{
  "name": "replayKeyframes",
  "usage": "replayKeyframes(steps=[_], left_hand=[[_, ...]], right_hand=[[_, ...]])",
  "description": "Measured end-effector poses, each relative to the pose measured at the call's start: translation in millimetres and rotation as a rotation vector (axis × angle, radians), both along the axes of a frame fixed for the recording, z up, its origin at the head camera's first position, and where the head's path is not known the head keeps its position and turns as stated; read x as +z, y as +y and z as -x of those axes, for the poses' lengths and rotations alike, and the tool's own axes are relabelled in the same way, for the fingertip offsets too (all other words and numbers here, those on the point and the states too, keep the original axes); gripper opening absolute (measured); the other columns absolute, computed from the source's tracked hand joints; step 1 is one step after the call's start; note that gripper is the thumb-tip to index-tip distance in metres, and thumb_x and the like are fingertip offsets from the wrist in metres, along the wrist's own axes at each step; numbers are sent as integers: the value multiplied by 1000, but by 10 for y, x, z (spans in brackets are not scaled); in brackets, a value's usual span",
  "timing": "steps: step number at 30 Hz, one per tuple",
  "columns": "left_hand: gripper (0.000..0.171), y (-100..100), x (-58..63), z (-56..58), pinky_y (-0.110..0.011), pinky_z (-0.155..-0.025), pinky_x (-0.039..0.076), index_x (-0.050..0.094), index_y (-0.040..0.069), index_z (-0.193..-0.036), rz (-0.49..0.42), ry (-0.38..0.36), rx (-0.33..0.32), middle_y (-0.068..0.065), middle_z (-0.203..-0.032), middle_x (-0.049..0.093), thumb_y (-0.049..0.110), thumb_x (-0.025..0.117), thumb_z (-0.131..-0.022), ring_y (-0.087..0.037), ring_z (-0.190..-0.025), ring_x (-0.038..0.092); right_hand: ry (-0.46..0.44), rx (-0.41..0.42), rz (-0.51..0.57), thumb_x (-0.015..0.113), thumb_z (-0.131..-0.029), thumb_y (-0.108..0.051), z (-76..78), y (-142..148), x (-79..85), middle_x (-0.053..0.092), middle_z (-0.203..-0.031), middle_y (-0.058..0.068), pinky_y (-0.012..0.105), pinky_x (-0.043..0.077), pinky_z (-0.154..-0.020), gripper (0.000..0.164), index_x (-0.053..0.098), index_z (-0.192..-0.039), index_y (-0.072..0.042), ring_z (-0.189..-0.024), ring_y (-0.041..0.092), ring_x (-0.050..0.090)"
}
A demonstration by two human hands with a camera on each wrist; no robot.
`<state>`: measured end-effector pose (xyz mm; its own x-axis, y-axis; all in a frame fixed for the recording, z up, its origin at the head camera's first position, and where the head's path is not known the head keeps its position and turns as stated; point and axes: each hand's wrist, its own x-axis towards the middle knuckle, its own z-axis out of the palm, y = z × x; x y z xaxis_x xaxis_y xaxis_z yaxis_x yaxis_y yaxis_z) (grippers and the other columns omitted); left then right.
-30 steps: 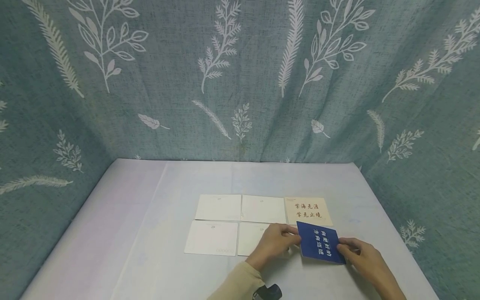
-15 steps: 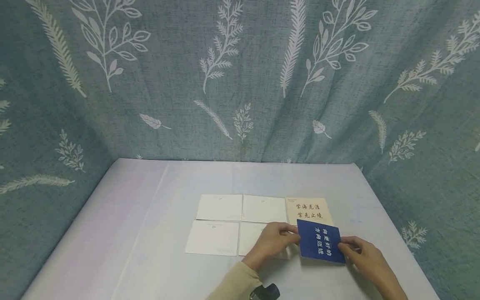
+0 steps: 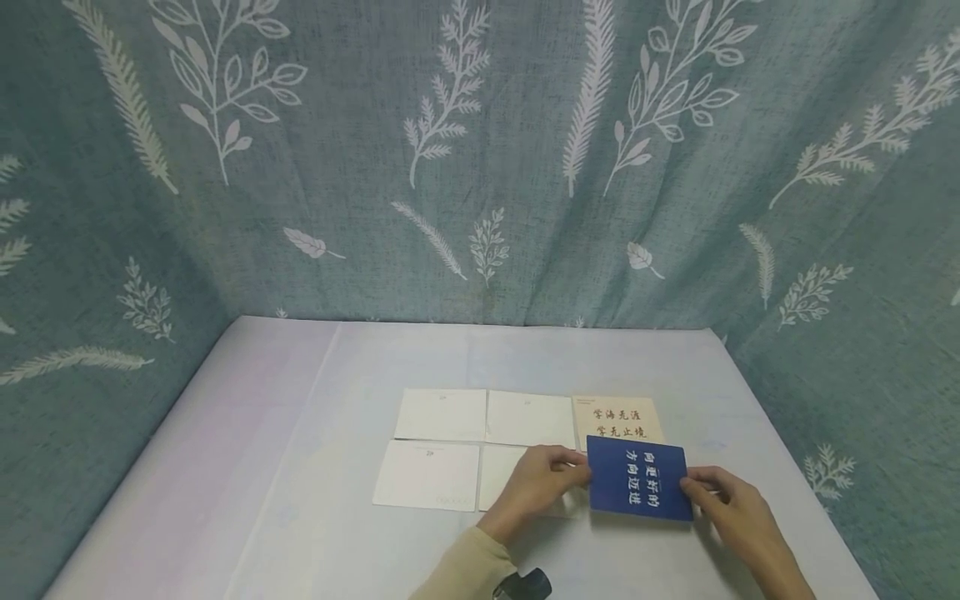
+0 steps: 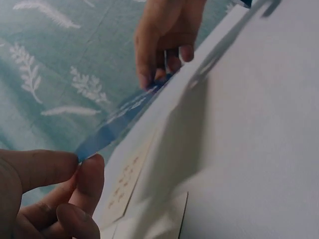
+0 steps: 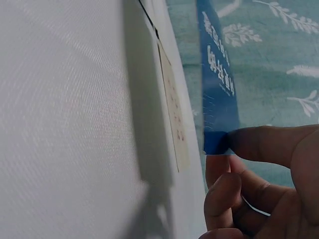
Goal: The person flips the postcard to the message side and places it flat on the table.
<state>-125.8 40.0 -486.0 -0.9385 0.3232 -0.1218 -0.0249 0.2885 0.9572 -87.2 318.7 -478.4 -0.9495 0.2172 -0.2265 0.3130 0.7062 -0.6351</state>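
A dark blue card (image 3: 639,477) with white Chinese characters is held up between both hands, near the table's front right. My left hand (image 3: 538,485) pinches its left edge between thumb and finger. At the opposite edge, my right hand (image 3: 733,508) pinches the card the same way. In both wrist views the blue card (image 5: 219,99) stands off the table, its shadow below. Just behind it lies a cream card (image 3: 615,417) with brown characters, its lower edge covered. The left hand also blocks part of a white card (image 3: 501,471) beneath it.
More white cards lie flat in two rows, among them a back-left card (image 3: 441,414), a back-middle card (image 3: 529,418) and a front-left card (image 3: 426,475). A pale cloth covers the table (image 3: 300,500). Green leaf-patterned curtains (image 3: 517,250) enclose its back and sides.
The blue card has turned slightly, its left edge shifting left and its right side rising a little. Both hands have kept their pinch on it, and the left has moved slightly left.
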Motion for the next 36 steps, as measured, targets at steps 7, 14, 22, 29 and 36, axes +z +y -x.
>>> replayKeyframes(steps=[7, 14, 22, 29, 36], left_hand=[[17, -26, 1, -15, -32, -75, 50, 77, 14, -98, 50, 35, 21, 7, -85, 73, 27, 75, -88, -7, -80, 62], [15, -11, -44, -28, -30, -69, 49, 78, 20, -96, 154, 90, 40, 11, -87, 70, 32, 71, -90, -6, -77, 60], [20, -4, -30, -28, -29, -68, 49, 77, 20, -100, 170, 157, 56, 11, -86, 72, 37, 67, -94, -4, -76, 61], [18, 0, -29, -12, -25, -66, 47, 77, 18, -103, 129, 206, 57, 17, -78, 70, 32, 67, -97, -1, -77, 60], [17, 7, -8, -22, -24, -64, 47, 77, 17, -103, 144, 215, 72, 16, -79, 71, 30, 68, -95, -1, -76, 60]], right_hand=[[-6, -10, 60, 66, -95, -52, -23, -5, -17, 71, -108, 8, 33, 46, -77, 58, 65, -122, -1, -92, 17, 64], [-15, -7, 75, 67, -94, -53, -36, 6, -23, 71, -106, 5, 35, 43, -76, 55, 65, -119, -3, -89, 17, 60], [15, -21, 114, 66, -94, -54, -45, 0, -22, 71, -109, 6, 31, 46, -75, 58, 63, -122, -4, -92, 15, 61], [-15, -11, 170, 63, -97, -52, -54, -15, -3, 69, -111, 7, 33, 46, -74, 62, 61, -132, -1, -92, 19, 58], [-21, 4, 168, 62, -97, -52, -65, -6, -1, 67, -106, 6, 33, 45, -74, 61, 63, -131, -1, -91, 18, 55]])
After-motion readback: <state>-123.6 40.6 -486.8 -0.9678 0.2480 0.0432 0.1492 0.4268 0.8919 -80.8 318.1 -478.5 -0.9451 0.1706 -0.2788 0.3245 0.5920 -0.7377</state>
